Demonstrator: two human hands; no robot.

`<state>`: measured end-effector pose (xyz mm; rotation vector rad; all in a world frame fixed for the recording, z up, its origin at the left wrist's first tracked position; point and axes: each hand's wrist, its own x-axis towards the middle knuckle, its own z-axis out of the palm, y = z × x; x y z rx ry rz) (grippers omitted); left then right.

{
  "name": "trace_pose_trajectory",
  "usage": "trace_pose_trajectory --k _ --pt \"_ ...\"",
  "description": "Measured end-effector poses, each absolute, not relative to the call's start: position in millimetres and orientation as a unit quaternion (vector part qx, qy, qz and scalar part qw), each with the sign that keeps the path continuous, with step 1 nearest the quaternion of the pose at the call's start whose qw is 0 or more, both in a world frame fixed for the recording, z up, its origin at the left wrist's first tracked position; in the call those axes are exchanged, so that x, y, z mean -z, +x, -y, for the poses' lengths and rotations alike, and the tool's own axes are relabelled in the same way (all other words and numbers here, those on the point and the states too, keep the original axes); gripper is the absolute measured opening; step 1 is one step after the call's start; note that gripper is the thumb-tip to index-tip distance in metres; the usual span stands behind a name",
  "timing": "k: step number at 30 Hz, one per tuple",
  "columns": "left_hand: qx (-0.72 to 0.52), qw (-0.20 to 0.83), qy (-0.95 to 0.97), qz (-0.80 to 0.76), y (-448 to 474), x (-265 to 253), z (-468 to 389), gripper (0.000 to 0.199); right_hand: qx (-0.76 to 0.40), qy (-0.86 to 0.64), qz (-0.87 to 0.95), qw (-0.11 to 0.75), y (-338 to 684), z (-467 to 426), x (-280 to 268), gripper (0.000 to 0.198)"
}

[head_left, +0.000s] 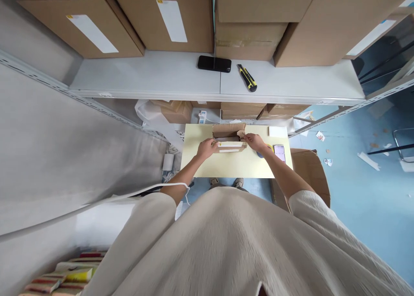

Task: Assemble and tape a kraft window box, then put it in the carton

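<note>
Cardboard box [229, 147] stands open; left hand [207, 148] grips its left end; right hand [254, 142] pinches a flap [240, 133].

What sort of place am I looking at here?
Probably a stockroom or a small warehouse workstation: labelled cardboard boxes stand on a metal-framed shelf, a black-and-yellow utility knife lies in front of them, and a small open cardboard box sits on the pale yellow table below.

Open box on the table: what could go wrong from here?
The right hand is at the right end of the box; pulling hard might tear it. The right forearm, beside the lit phone, could nudge it. The utility knife lies near the front edge of the shelf; a bump might drop it.
</note>
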<state>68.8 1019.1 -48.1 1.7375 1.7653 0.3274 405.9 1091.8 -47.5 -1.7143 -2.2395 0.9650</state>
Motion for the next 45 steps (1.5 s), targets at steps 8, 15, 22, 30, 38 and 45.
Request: trace_pose_trajectory --k 8,15,22,30,38,45 --pt "-0.103 0.285 0.588 -0.750 93 39 -1029 0.036 -0.323 -0.600 0.724 0.109 397 -1092 57 0.054" --pt "-0.130 0.274 0.584 -0.753 93 47 -1027 0.054 -0.342 -0.577 0.732 0.121 390 -1107 58 0.116" --pt "-0.150 0.281 0.583 -0.747 92 54 -1026 0.068 -0.355 -0.594 0.708 0.139 385 -1103 58 0.097" --pt "-0.175 0.221 0.635 -0.719 89 61 -1024 0.080 -0.322 -0.579 0.735 0.141 394 -1088 65 0.054" --pt "-0.107 0.147 0.768 -0.614 93 56 -1012 0.053 -0.186 -0.561 0.805 0.055 410 -1059 70 0.059" --pt "-0.030 0.159 0.821 -0.547 105 55 -998 0.070 -0.183 -0.572 0.800 -0.006 403 -1048 73 0.067"
